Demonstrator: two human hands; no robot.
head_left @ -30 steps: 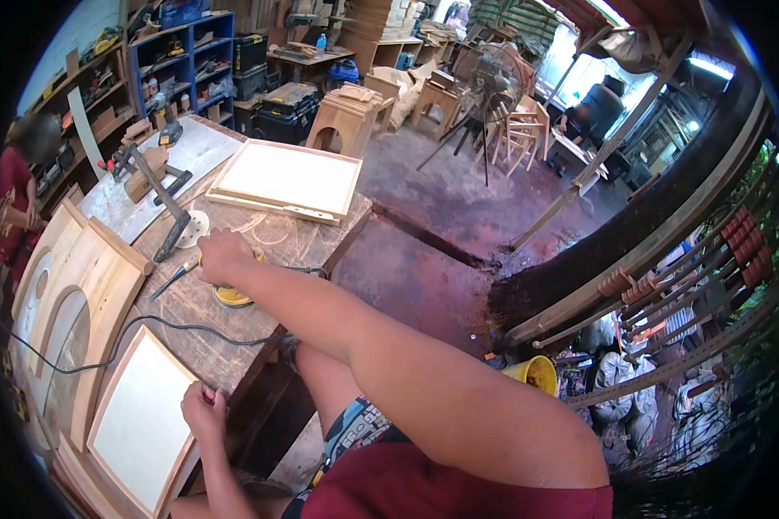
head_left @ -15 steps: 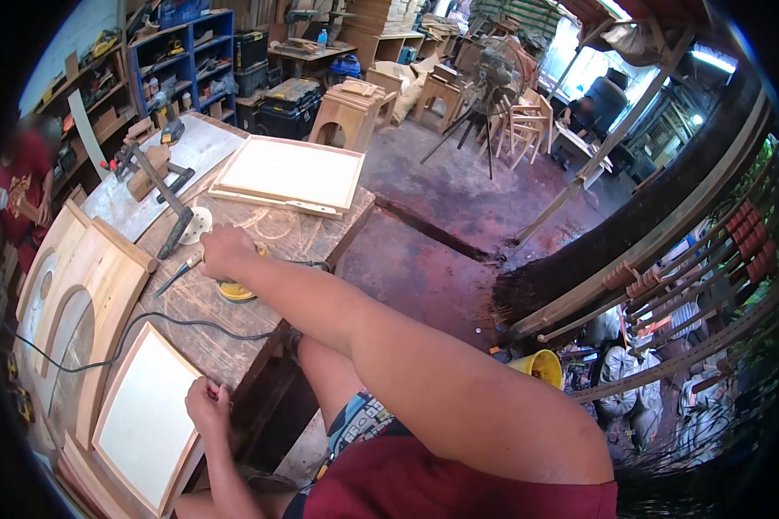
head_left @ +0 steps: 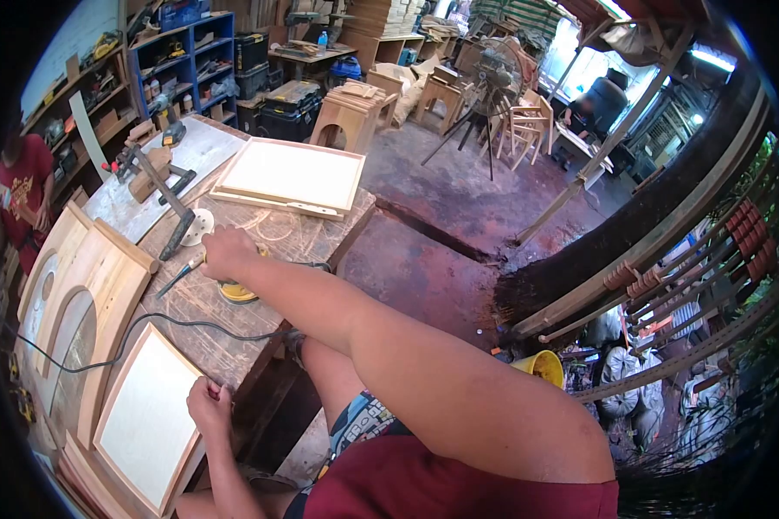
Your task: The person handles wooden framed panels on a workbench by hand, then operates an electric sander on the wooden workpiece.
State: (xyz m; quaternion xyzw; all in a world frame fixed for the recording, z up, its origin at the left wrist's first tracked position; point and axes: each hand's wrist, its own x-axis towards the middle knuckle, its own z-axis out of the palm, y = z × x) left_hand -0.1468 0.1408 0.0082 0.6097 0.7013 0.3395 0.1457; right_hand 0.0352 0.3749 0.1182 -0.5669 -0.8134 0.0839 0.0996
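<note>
My right hand (head_left: 230, 253) reaches across the workbench (head_left: 273, 229), its fingers closed around the yellowish end of a slim tool with a blue shaft (head_left: 178, 278); its exact kind is unclear. Partly hidden below that hand sits a yellow power sander (head_left: 238, 292). My left hand (head_left: 209, 405) is curled at the right edge of a wood-framed white panel (head_left: 147, 419). Something small and dark may be between its fingers, too small to name. A second framed panel (head_left: 290, 171) rests on the far side of the bench, on top of another frame.
A black clamp (head_left: 177, 227) and a perforated white disc (head_left: 199, 227) lie beyond my right hand. A black cable (head_left: 212, 323) crosses the bench. Curved wooden pieces with arched cut-outs (head_left: 95, 281) stand at left. One person (head_left: 26, 186) stands at far left; another (head_left: 577, 117) sits at the back.
Both hands stay almost where they were, and the right still grips the slim tool. The view shifts very slightly. At far left, the standing person's posture differs a little.
</note>
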